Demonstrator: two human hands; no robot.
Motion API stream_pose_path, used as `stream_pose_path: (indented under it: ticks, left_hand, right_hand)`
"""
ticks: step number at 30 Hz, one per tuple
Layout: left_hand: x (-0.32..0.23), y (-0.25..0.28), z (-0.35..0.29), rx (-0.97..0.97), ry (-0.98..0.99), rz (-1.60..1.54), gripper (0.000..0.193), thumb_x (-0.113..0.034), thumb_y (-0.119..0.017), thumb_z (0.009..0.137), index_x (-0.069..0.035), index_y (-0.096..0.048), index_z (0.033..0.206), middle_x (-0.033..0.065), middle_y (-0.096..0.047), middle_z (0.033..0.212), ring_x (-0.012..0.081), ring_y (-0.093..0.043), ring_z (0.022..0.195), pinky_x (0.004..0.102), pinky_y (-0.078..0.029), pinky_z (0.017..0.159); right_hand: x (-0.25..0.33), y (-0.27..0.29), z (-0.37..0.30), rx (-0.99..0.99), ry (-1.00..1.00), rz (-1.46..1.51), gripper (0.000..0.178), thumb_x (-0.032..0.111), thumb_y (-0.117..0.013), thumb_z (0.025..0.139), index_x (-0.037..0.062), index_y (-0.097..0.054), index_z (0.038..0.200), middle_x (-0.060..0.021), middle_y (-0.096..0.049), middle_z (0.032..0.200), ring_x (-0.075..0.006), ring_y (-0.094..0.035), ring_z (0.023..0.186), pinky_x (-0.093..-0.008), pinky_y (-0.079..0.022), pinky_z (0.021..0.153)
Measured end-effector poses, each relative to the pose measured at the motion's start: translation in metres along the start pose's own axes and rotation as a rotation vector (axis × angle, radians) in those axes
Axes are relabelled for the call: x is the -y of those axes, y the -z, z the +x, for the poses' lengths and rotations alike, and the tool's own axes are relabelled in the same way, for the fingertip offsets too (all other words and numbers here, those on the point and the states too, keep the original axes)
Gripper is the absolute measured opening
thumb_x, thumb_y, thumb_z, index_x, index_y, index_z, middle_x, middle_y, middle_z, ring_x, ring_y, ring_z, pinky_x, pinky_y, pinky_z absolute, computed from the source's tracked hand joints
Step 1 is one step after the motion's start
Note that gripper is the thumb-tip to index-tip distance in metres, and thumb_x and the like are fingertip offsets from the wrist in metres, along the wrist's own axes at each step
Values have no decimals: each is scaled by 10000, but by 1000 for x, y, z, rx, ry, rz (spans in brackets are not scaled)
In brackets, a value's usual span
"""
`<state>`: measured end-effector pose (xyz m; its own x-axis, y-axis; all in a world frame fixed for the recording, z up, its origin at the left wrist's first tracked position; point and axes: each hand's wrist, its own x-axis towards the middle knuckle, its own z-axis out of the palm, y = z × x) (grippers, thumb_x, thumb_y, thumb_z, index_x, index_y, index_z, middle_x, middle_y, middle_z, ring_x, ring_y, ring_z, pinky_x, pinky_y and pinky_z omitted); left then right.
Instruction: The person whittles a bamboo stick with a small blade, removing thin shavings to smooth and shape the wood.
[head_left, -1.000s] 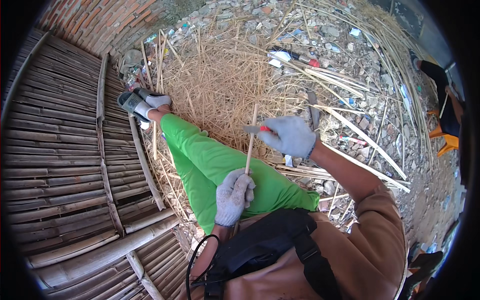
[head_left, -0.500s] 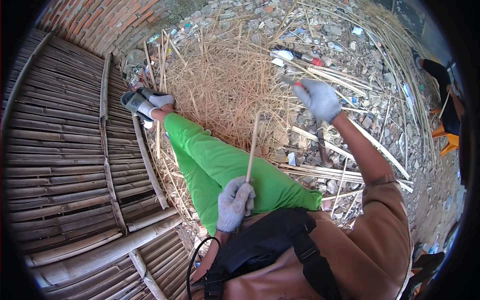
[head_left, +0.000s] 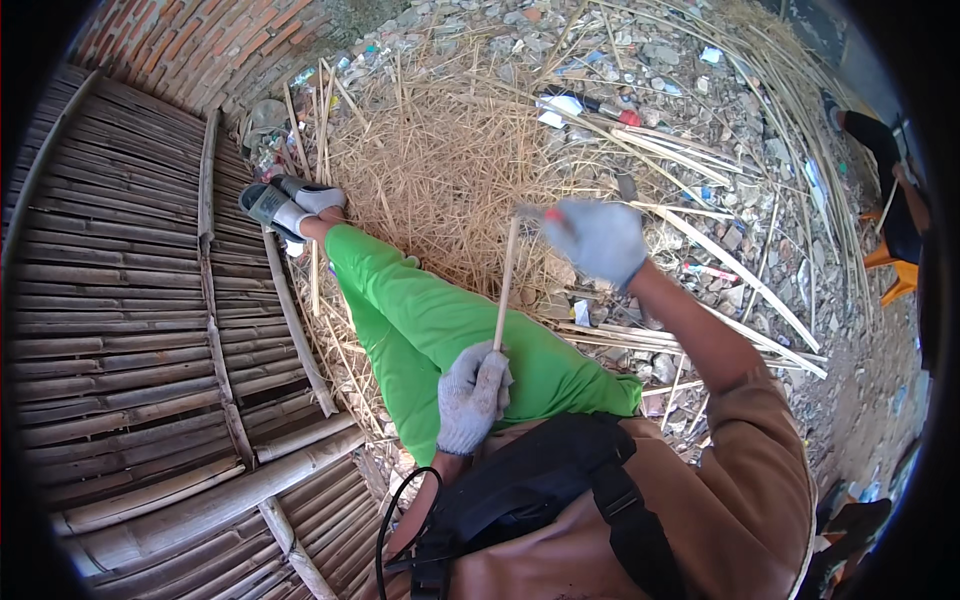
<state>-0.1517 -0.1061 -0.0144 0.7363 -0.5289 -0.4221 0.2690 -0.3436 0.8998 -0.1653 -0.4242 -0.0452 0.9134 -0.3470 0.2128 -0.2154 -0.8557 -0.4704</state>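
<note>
My gloved left hand point(head_left: 474, 400) is closed round the lower end of a thin, pale bamboo stick point(head_left: 507, 285), close to my lap. The stick stands nearly upright in front of my green trousers point(head_left: 430, 290). Near its top end is my gloved right hand point(head_left: 598, 240), closed on a small knife point(head_left: 529, 211) with a dark blade and a bit of red by the fingers. The blade points left and meets or overlaps the stick's tip; contact cannot be made out. Motion slightly blurs this hand, and most of the knife's handle is hidden in it.
A slatted bamboo panel point(head_left: 130, 340) lies along my left side. Shavings point(head_left: 440, 150) cover the ground ahead, with long bamboo strips point(head_left: 745, 270) over rubble to the right. A brick wall point(head_left: 200, 50) rises far left. Another person sits on an orange stool point(head_left: 900, 275) at far right.
My right hand has swung left and down with the knife, from over the rubble to the stick's top end. The left hand and stick have barely moved.
</note>
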Motion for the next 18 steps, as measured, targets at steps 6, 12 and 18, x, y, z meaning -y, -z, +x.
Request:
stream_pose_path:
  ticks: [6, 12, 18]
  left_hand:
    - [-1, -1, -2, 15, 29, -64, 345, -272, -607, 1159, 23, -676, 1323, 16, -683, 827, 61, -577, 566, 245, -468, 486]
    - [-4, -6, 9, 54, -20, -87, 350, -275, -599, 1166, 22, -644, 1345, 29, -670, 827, 69, -556, 544, 245, -446, 463]
    - [1, 4, 7, 132, -27, -208, 349, -267, -597, 1167, 38, -629, 1335, 12, -607, 773, 74, -503, 501, 249, -398, 434]
  right_hand:
    - [-26, 23, 7, -22, -32, 111, 415, 481, -606, 1096, 103, -727, 975, -155, -718, 759, -369, -747, 705, -512, -588, 664]
    - [37, -8, -33, 111, 162, 209, 447, 509, -627, 1066, 94, -707, 921, -158, -733, 769, -384, -748, 698, -521, -581, 627]
    - [13, 1, -18, -16, 54, 153, 406, 450, -624, 1084, 81, -695, 930, -161, -699, 748, -367, -734, 684, -508, -572, 636]
